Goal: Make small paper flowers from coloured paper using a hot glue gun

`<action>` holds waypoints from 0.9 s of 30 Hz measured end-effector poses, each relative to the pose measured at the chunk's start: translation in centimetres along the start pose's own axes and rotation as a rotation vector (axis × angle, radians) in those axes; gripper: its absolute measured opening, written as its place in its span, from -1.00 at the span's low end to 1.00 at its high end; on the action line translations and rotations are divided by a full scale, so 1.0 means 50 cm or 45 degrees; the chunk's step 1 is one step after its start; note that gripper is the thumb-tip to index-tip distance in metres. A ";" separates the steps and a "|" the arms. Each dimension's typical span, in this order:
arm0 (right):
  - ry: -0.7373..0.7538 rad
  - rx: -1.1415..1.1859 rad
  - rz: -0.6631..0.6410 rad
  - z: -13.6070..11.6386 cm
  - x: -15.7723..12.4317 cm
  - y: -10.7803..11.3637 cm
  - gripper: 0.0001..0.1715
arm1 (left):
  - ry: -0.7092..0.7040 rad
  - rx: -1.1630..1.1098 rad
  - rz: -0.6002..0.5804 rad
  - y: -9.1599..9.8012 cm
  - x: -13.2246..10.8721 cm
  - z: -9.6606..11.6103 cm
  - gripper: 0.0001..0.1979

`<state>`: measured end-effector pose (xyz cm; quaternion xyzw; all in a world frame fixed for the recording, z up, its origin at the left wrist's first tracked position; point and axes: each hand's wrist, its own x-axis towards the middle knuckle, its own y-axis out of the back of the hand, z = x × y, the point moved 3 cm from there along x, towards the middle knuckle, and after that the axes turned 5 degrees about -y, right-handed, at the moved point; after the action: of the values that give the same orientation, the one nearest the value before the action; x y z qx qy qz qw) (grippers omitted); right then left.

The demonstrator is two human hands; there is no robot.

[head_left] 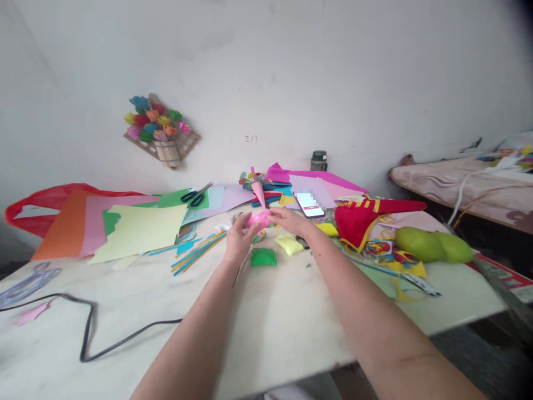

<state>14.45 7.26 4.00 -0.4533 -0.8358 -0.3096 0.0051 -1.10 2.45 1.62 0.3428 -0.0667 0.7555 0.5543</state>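
Both my hands meet above the middle of the white table (266, 328). My left hand (238, 239) and my right hand (289, 220) pinch a small pink paper piece (257, 218) between their fingertips. Just below the hands lie a folded green paper (264, 257) and a folded yellow paper (288, 243). A bundle of thin coloured sticks (199, 252) lies left of my left hand. Behind the hands stands a pink paper cone (259, 193).
Large coloured paper sheets (137, 230) and scissors (195, 195) lie at the back left. A phone (310, 204), red cloth (360, 219) and two green fruits (433, 245) are to the right. A black cable (89, 328) crosses the left. A paper-flower craft (160, 130) hangs on the wall.
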 end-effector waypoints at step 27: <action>-0.212 0.611 0.076 -0.029 0.002 -0.047 -0.80 | 0.339 -0.444 -0.115 0.011 -0.009 0.006 -0.64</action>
<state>12.23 5.64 3.99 -0.4877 -0.8691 -0.0636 0.0528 -1.38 1.71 1.74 0.1418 -0.1072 0.7456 0.6423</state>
